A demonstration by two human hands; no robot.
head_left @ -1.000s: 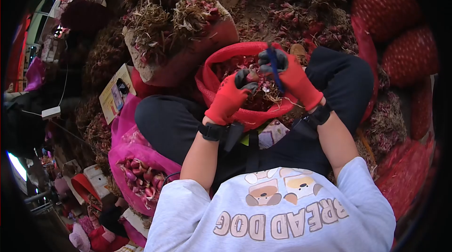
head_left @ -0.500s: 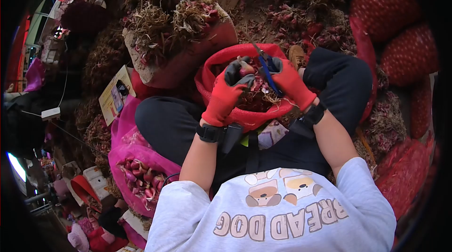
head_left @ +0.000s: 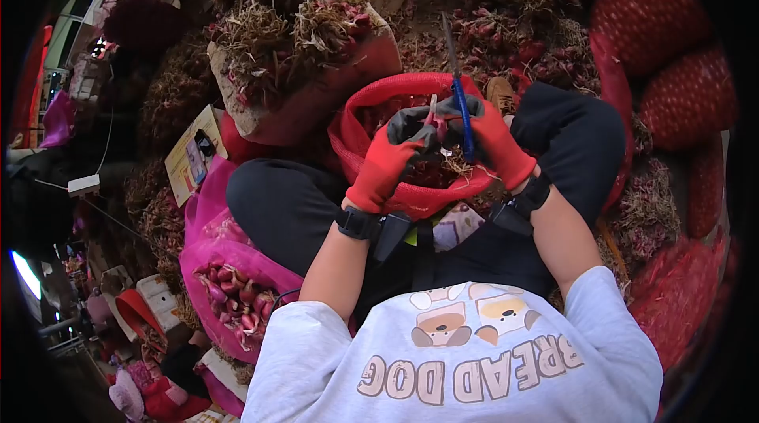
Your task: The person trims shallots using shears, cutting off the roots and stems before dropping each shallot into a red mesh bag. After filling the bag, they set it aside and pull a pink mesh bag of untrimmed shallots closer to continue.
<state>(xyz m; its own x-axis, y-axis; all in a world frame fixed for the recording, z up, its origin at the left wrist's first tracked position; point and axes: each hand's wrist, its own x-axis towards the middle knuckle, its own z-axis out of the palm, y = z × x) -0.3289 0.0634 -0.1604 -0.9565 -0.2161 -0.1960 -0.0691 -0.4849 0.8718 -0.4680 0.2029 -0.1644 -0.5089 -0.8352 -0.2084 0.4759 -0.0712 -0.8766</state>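
Observation:
Both my hands wear red gloves with dark grey fingers, over a red mesh sack (head_left: 352,126) between my legs. My left hand (head_left: 395,145) is closed on a shallot (head_left: 434,116), its pale neck pointing up. My right hand (head_left: 489,137) is closed around blue-handled scissors (head_left: 462,107), whose blades point up and away from me. The right fingertips meet the shallot too, beside the left ones. Loose shallot skins and dry bits (head_left: 456,164) lie in the sack under the hands; the gloves hide part of the shallot.
Bunches of dried shallots (head_left: 277,35) are heaped on a pale box at the upper left, with more bunches (head_left: 514,24) on the ground ahead. A pink mesh bag (head_left: 237,296) of trimmed shallots sits by my left knee. Full red sacks (head_left: 652,16) are stacked at the right.
The scissors have turned more upright, blades swinging right and up. My hands have come together, and the shallot has tilted and moved right to between the fingertips of both hands.

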